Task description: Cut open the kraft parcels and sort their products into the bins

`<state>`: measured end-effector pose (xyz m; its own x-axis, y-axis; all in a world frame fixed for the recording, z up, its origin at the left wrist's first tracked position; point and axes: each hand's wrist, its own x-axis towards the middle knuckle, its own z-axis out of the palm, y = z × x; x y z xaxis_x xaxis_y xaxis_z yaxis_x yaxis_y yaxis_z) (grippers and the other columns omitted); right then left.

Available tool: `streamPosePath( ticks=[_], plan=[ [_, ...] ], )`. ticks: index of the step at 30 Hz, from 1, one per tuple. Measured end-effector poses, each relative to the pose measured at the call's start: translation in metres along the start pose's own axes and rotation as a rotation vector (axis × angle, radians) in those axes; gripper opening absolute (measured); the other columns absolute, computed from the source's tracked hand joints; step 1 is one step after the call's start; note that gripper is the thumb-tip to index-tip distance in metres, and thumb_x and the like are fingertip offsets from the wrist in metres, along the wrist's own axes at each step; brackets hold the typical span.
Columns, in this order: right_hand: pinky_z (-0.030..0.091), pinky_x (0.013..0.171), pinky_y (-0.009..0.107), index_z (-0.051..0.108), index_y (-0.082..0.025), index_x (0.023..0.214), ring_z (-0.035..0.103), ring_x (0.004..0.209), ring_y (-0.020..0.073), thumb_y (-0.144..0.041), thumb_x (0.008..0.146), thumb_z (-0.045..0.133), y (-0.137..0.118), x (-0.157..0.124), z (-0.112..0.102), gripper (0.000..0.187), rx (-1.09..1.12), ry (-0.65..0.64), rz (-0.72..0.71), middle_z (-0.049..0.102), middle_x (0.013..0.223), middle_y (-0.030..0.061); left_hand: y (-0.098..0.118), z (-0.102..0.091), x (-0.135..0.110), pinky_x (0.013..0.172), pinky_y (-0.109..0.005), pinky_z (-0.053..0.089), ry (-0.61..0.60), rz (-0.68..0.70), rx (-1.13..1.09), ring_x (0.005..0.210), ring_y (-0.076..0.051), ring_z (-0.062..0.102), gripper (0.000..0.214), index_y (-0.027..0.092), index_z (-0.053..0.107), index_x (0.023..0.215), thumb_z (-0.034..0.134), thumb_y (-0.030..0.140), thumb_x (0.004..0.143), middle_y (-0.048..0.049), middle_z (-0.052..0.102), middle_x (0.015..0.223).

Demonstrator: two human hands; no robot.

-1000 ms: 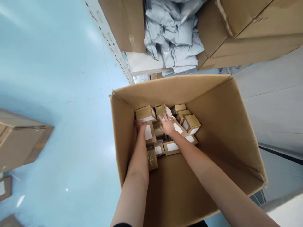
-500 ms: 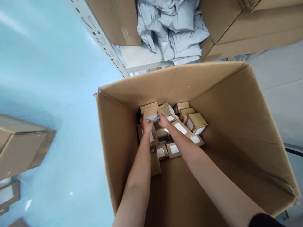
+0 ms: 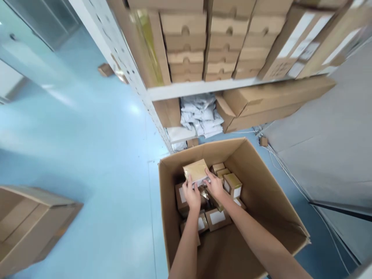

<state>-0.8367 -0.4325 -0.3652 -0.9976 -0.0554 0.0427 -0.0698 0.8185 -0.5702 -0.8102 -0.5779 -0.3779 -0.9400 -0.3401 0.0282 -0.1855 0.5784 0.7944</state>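
so far, your left hand (image 3: 192, 197) and right hand (image 3: 215, 186) share a firm grip on one small box (image 3: 196, 169) over the large carton (image 3: 257, 192); other boxes (image 3: 232, 180) lie unlifted inside it.

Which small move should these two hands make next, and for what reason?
Probably lift the small box slightly, straight up: the left hand grips its near edge, the right hand its right end, and other boxes lie close by in the large carton.

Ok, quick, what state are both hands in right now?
Left hand: holding the small taped cardboard box at its near side.
Right hand: holding the same box at its right end.
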Motion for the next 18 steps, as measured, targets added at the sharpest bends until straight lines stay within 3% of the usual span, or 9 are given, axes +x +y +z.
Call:
streamPosePath(
  ticks=[10, 14, 18],
  plan=[
    [0.065, 0.097, 0.046, 0.06, -0.035, 0.151, 0.075, 0.118, 0.0298, -0.021, 0.091, 0.065, -0.064, -0.084, -0.175, 0.062, -0.073, 0.486, 0.042, 0.074, 0.132, 0.0079, 0.149, -0.082, -0.056, 0.105, -0.047, 0.056, -0.086, 0.322, -0.187, 0.12, -0.031, 0.067, 0.05, 0.035, 0.059, 0.153, 0.048, 0.039, 0.104, -0.0138, 0.063, 0.126],
    [0.064, 0.099, 0.05, 0.065, -0.035, 0.145, 0.074, 0.119, 0.0325, -0.02, 0.089, 0.066, -0.068, -0.134, -0.233, 0.058, -0.085, 0.63, 0.144, 0.077, 0.127, 0.0081, 0.206, -0.097, -0.083, 0.103, -0.045, 0.058, -0.177, 0.503, -0.21, 0.116, -0.03, 0.069, 0.049, 0.036, 0.062, 0.15, 0.05, 0.041, 0.103, -0.0124, 0.066, 0.121],
    [0.066, 0.096, 0.051, 0.068, -0.034, 0.141, 0.076, 0.116, 0.034, -0.022, 0.088, 0.069, -0.056, -0.202, -0.285, 0.054, -0.136, 0.793, 0.223, 0.076, 0.13, 0.0094, 0.26, -0.099, -0.132, 0.101, -0.044, 0.059, -0.265, 0.695, -0.226, 0.113, -0.03, 0.07, 0.048, 0.035, 0.065, 0.148, 0.052, 0.04, 0.101, -0.0125, 0.068, 0.116]
  ],
)
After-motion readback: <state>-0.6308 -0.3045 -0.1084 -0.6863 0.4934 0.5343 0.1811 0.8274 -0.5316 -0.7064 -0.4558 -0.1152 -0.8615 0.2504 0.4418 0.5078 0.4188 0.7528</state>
